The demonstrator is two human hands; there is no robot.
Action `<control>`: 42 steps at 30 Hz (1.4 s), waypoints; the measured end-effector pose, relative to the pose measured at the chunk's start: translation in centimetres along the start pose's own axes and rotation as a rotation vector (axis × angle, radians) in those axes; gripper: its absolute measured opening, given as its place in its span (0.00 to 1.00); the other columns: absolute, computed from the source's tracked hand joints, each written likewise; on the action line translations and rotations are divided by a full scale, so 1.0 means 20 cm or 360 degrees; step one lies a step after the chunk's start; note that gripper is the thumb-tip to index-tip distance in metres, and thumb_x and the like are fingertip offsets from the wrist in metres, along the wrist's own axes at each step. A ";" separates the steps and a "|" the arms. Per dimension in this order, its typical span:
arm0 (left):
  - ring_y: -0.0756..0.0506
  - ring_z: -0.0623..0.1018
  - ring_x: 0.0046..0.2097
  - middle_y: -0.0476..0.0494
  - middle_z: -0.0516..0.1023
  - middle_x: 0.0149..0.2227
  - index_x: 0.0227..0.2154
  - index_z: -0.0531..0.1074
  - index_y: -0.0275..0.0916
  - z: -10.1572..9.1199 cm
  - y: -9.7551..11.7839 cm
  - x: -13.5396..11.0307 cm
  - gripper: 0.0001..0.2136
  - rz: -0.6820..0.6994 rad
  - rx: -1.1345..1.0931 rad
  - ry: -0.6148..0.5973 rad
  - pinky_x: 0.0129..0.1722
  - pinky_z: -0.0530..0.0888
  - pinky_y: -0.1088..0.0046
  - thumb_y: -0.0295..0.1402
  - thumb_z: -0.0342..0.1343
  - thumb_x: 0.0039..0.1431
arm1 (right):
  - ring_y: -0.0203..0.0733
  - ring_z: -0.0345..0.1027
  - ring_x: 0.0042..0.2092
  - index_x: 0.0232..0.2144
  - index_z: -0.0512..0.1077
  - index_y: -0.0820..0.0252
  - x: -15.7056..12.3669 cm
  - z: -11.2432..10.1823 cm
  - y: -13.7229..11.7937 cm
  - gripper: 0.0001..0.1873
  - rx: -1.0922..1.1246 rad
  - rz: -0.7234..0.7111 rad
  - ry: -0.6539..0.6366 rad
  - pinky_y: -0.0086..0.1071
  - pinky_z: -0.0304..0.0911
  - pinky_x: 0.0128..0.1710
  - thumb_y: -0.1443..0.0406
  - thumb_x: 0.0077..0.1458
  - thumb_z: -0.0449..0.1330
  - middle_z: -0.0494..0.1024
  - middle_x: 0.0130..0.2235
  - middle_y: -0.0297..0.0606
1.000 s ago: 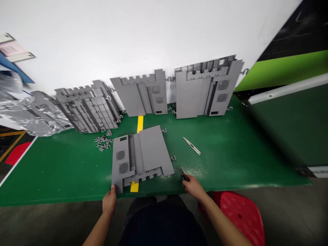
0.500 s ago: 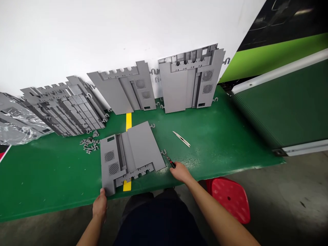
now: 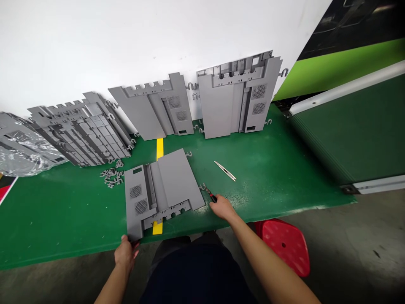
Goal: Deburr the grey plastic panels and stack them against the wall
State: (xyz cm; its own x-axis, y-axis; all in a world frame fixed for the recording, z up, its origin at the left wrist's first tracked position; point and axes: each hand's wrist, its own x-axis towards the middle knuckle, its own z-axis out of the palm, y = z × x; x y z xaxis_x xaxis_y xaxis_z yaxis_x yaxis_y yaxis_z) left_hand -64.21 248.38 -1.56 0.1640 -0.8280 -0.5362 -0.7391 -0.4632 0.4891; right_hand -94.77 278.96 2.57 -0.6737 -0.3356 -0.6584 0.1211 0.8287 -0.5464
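Though unclear, right hand's [image 3: 224, 207] narrow grip apparently on a red-handled cutter [image 3: 211, 195], green bench [image 3: 57, 219] against white wall [image 3: 95, 42]

Lighting: bright, even and diffuse; source out of frame.
Glare: pale speckled sheen at 4 o'clock on the green bench mat [image 3: 240, 202]; sharp highlights at 9 o'clock on the crumpled plastic film [image 3: 22, 158].
Exposure: white wall [image 3: 95, 46] near washed out at 11 o'clock.
Shadows: faint and soft along the grey panel [image 3: 161, 190].
Focus: sharp at centre; no motion blur on the right hand [image 3: 223, 207].
Distortion: wide-angle bowing; straight edges curve toward the frame corners.
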 end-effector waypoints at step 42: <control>0.46 0.81 0.29 0.33 0.76 0.59 0.63 0.63 0.46 0.05 0.11 -0.02 0.24 -0.0283 -0.0740 -0.0278 0.27 0.78 0.66 0.48 0.53 0.68 | 0.37 0.74 0.31 0.40 0.70 0.60 -0.03 0.16 0.08 0.07 0.0724 0.0293 -0.0412 0.32 0.71 0.30 0.67 0.58 0.55 0.77 0.33 0.35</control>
State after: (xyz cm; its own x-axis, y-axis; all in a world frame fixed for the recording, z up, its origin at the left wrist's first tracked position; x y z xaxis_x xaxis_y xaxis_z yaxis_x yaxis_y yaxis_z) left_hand -66.50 248.06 -0.95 0.1200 -0.6771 -0.7260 -0.3351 -0.7160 0.6124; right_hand -91.85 279.12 0.41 -0.4177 -0.3501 -0.8384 0.5611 0.6264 -0.5411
